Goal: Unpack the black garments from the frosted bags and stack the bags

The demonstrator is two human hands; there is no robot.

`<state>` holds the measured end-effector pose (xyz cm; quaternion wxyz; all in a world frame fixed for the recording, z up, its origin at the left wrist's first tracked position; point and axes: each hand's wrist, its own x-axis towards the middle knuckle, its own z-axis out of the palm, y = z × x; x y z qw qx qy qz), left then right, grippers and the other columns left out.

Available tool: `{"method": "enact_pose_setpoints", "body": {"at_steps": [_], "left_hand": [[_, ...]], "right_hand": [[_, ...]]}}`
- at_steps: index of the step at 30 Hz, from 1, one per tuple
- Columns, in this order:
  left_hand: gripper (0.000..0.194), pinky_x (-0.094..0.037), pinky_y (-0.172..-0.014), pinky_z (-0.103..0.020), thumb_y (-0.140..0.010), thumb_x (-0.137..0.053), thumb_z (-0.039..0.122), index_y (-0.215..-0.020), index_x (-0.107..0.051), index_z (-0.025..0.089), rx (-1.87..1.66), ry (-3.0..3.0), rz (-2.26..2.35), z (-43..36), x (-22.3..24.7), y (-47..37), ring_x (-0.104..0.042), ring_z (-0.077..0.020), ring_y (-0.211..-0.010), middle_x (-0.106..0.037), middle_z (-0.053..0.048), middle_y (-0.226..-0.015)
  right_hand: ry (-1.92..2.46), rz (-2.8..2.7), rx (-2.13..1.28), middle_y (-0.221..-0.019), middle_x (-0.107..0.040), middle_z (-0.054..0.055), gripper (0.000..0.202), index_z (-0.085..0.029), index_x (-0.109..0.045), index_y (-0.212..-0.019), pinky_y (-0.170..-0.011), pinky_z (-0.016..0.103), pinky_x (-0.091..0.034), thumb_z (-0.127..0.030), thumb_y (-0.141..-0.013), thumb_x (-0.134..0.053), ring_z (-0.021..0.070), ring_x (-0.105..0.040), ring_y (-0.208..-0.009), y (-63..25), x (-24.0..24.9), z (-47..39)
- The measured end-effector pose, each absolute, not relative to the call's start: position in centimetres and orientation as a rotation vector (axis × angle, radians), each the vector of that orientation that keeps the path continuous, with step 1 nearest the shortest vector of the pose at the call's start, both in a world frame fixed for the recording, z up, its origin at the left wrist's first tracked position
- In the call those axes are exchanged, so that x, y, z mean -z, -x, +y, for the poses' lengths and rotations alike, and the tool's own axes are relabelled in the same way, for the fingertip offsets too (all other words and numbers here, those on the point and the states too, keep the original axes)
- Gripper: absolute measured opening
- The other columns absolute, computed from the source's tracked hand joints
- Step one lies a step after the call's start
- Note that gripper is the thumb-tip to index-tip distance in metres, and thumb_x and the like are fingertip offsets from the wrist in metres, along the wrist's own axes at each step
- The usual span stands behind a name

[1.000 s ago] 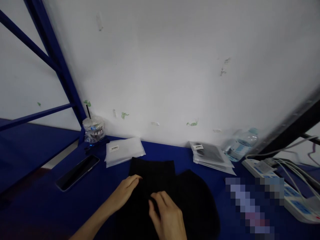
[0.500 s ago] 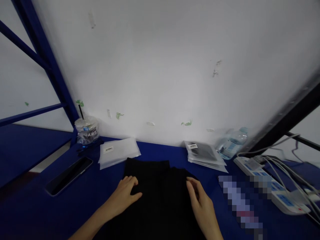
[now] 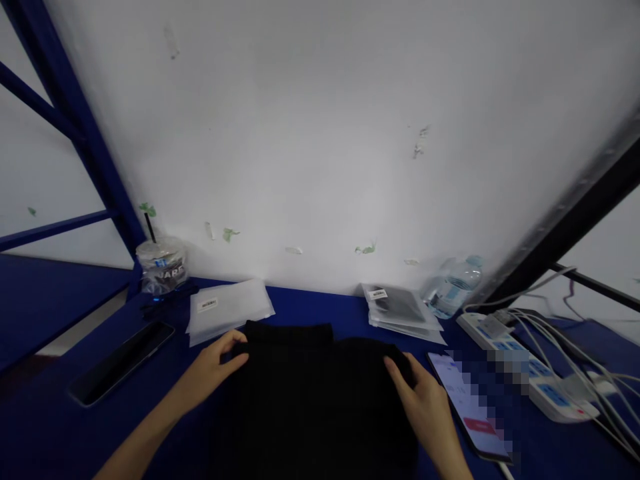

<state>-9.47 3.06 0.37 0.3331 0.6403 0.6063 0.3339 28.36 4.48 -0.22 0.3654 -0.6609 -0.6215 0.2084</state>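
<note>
A black cloth garment [image 3: 315, 407] lies spread in front of me on the blue table, with a straight band at its top edge. At its upper left edge, my left hand [image 3: 213, 367] has thumb and fingers closed on the cloth. My right hand [image 3: 425, 403] pinches the upper right corner, its thumb on top and the fingers partly hidden. Just beyond the left hand is a frosted plastic bag [image 3: 235, 307] with a barcode label. Farther right, a second stack of frosted bags [image 3: 400, 313] shows something dark inside.
A dark phone [image 3: 123, 363] lies at left, and a lit phone [image 3: 463, 397], partly pixelated, at right. A power strip [image 3: 525, 373] with tangled white cables runs along the right. Against the wall stand a bagged cup with straw [image 3: 163, 267] and a clear bottle [image 3: 457, 287].
My left hand has moved left to the garment's edge, and my right hand slightly right and down. The garment's top now looks wider and straighter. The view has shifted slightly.
</note>
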Motion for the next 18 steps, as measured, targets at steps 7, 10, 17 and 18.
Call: {"method": "enact_pose_setpoints", "body": {"at_steps": [7, 10, 17, 18], "left_hand": [[0.029, -0.049, -0.075, -0.031, -0.082, -0.057, 0.044, -0.103, -0.068, 0.028, -0.865, -1.762, 1.752, 3.2, 2.7, 10.2, -0.064, -0.0222, -0.082, -0.067, 0.002, -0.085], [0.024, -0.047, -0.09, -0.037, -0.083, -0.057, 0.043, -0.097, -0.07, 0.027, -1.021, -1.762, 1.721, 3.1, 2.7, 10.2, -0.064, -0.0258, -0.1, -0.07, -0.001, -0.104], [0.016, -0.046, -0.099, -0.039, -0.088, -0.059, 0.039, -0.099, -0.067, 0.029, -1.011, -1.78, 1.545, -1.6, 0.5, 10.8, -0.061, -0.025, -0.112, -0.07, 0.0, -0.115], [0.014, -0.047, -0.099, -0.038, -0.088, -0.059, 0.037, -0.098, -0.067, 0.03, -0.987, -1.802, 1.503, -2.5, 0.4, 10.7, -0.061, -0.0247, -0.113, -0.07, 0.0, -0.114]], "right_hand": [[1.657, -1.681, -0.428, -0.102, -0.071, 0.008, 0.043, -0.023, -0.066, -0.106, -0.087, 0.041, -0.049, -0.055, -0.08, -0.057, 0.0279, -0.063, -0.099, -29.3, 3.0, 5.5], [1.537, -1.79, -0.432, -0.094, -0.07, 0.006, 0.032, -0.025, -0.069, -0.094, -0.086, 0.042, -0.048, -0.051, -0.084, -0.055, 0.0268, -0.061, -0.095, -28.5, 2.3, 5.6], [1.485, -1.788, -0.389, -0.104, -0.066, 0.006, 0.035, -0.026, -0.062, -0.112, -0.09, 0.042, -0.048, -0.047, -0.085, -0.058, 0.0255, -0.059, -0.103, -30.1, 1.7, 4.1], [1.488, -1.806, -0.375, -0.108, -0.066, 0.007, 0.04, -0.026, -0.059, -0.118, -0.091, 0.044, -0.048, -0.047, -0.084, -0.059, 0.0262, -0.058, -0.105, -30.3, 2.1, 4.1]]}}
